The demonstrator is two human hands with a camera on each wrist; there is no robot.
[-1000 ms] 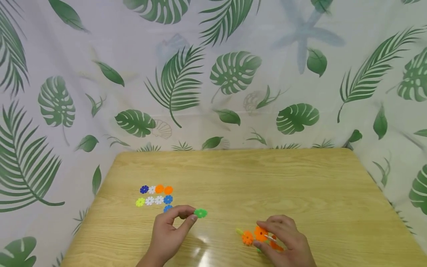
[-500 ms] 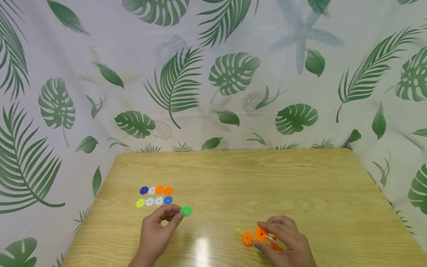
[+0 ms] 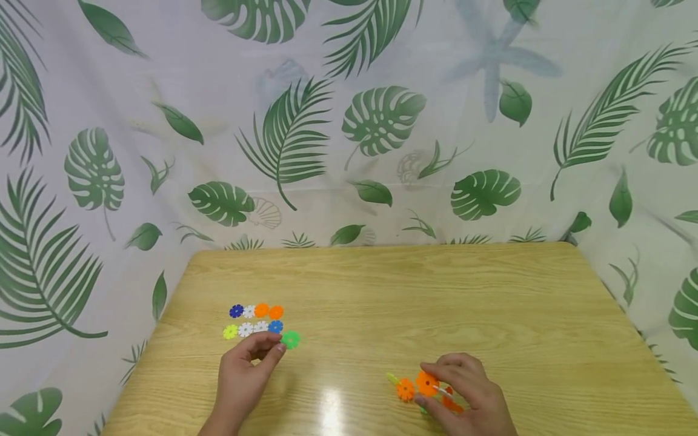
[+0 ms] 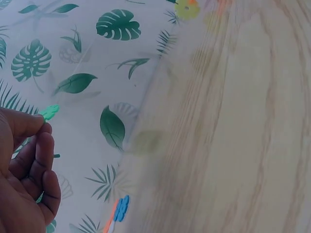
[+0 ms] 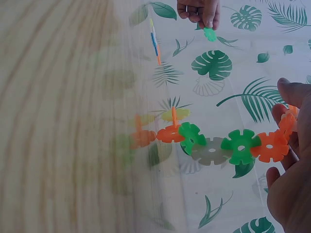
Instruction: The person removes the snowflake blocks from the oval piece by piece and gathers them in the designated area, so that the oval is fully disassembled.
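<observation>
**Green disc (image 3: 291, 340) up on the left, chain (image 5: 203, 153) on the right**

So I'm standing here looking at this table (image 3: 463, 290), and the left hand (image 3: 242, 369) has that little green disc pinched at the tips of thumb and forefinger, other fingers curled in. The disc is held up off the wood, near the right-hand end of the loose ones.

Those lie in two rows over on the left. Back row: dark blue disc (image 3: 236, 310), white, then two orange. Front row: yellow disc (image 3: 231, 331), two whites, then a blue disc (image 3: 275, 326). The fingers cover whatever's just behind them, so can't tell you about that bit.

Right hand (image 3: 469, 387) is at the near right of the table, thumb and fingers half curled with one end of the chain gripped between them. Going away from the hand I get orange, green, a greyish one, green, orange, and a yellow one at the far end, which looks to be down on the wood. Hands are well apart. Behind it all hangs a leafy cloth (image 3: 327, 218), pale with green leaves
</observation>
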